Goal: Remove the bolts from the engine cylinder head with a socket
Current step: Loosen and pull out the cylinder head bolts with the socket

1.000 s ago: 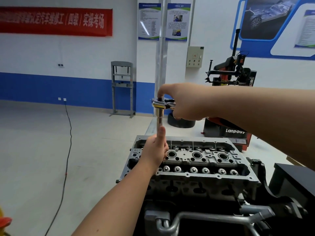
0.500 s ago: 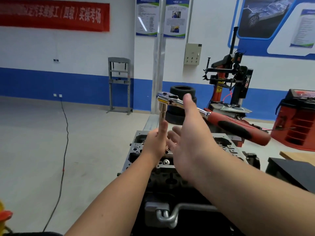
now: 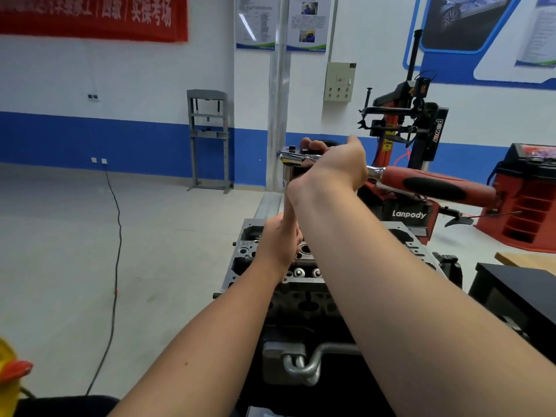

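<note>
- While the chrome ratchet wrench with the red-and-black rubber handle (image 3: pixel 391 177) sits up high on its long extension, the right hand (image 3: pixel 337 165) is clamped over the ratchet head, fingers curled across the top. My guess is that's to push down and keep the drive square so it doesn't wobble off the bolt.
- The handle pokes out toward 3 o'clock from that hand with nobody holding it, so this looks like a re-grip or a spin-by-the-head moment, not a full pull.
- The left hand (image 3: pixel 278 242) is down at roughly 7 o'clock from the right one, wrapped around the lower part of the silver extension shaft (image 3: pixel 289 188). Probably steadying it and keeping the socket seated. The socket itself is hidden behind that hand, so I can't tell how well it's on.
- The grey cast-aluminium engine cylinder head (image 3: pixel 240 266) lies right under the left hand, spreading out toward 5 o'clock behind the right forearm. The bolt being worked is at the head's far-left end, straight below the ratchet at 6 o'clock, though it's covered up.
- A row of shiny round valve tops (image 3: pixel 307 272) shows just at 5 o'clock of the left hand.
- How loose the bolt is, can't say.
</note>
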Demonstrator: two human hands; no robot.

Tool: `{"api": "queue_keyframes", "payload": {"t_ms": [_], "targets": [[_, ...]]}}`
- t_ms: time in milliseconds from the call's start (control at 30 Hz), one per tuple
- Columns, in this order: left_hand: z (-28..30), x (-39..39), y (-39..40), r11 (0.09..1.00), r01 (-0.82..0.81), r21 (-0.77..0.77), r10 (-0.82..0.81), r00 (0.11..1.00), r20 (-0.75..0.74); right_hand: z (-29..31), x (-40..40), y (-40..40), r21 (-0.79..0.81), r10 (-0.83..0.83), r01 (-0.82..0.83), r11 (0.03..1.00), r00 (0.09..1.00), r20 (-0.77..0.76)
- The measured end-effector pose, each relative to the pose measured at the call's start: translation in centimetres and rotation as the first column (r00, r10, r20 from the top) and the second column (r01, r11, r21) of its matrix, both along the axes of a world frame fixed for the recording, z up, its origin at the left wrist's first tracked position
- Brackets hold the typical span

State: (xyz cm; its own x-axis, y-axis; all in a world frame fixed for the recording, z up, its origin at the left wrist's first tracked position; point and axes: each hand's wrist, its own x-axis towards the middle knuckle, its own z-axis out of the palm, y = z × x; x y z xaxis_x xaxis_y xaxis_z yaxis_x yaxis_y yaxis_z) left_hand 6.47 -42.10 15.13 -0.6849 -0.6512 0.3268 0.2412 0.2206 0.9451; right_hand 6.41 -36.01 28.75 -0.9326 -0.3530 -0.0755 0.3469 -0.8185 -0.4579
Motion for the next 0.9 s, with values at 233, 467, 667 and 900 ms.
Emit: {"api": "queue_keyframes", "payload": {"t_ms": [233,467,667,900], "targets": [[0.0,0.1,0.2,0.997,-0.015,-0.077,0.016,1.000,0.010,0.0,0.4,-0.2,0.012,-0.040,0.041,0.999,0.998,-0.048],[-0.1,-0.5,-0.2,0.991,-0.047,-0.125,0.057,0.995,0.076,-1.2,1.6,1.8,0.274,0.164,-0.137,0.952,0.983,-0.079],[-0.4,-0.2,-0.1,0.996,-0.072,-0.055,0.074,0.997,0.026,-1.0,6.7,8.0,0.598,0.409,0.367,0.713,0.475,-0.779],[-0.1,0.8,0.7,0.999,0.030,-0.027,-0.029,0.999,0.027,0.6,2.9,9.0,0.153,0.795,0.918,-0.365,0.393,-0.461]]}}
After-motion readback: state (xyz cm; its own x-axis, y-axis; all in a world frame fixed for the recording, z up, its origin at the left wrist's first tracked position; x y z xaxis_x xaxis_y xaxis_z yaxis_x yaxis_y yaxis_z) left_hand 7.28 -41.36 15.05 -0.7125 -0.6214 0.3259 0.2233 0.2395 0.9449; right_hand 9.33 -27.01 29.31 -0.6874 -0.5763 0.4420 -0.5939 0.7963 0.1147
